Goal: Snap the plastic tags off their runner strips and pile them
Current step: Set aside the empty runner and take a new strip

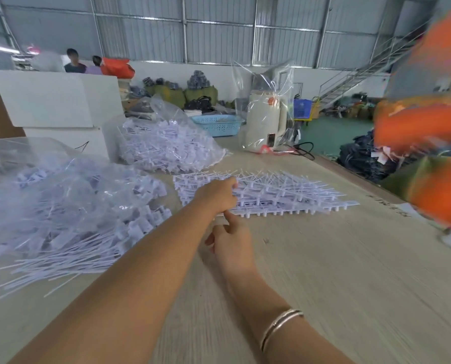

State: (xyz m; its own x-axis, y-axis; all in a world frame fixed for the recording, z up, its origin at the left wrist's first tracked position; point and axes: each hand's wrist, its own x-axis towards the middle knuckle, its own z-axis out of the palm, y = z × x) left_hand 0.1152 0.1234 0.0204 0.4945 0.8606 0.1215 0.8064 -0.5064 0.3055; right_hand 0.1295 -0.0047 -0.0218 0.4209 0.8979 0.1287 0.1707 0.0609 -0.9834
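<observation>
Both hands are reaching forward to the stack of runner strips (266,193), which is lying on the surface (337,271) straight ahead of the person. Its long axis is running from left to right, and the near left end is just where the hands are meeting it. The left hand (216,197) is resting on top of that end, with the fingers curling over the strips and seeming to grip them (the fingertips are partly hidden, so the hold is my judgement). The right hand (229,241) is staying lower and nearer to the body, its forefinger pointing up to the near edge of the stack and touching it or almost touching it; the other fingers are hanging loosely and holding nothing. The left hand is the nearer one to the strips, so it is probably lifting one strip for snapping. The pile of loose tags (69,214) is lying well to the left, partly under clear plastic.
</observation>
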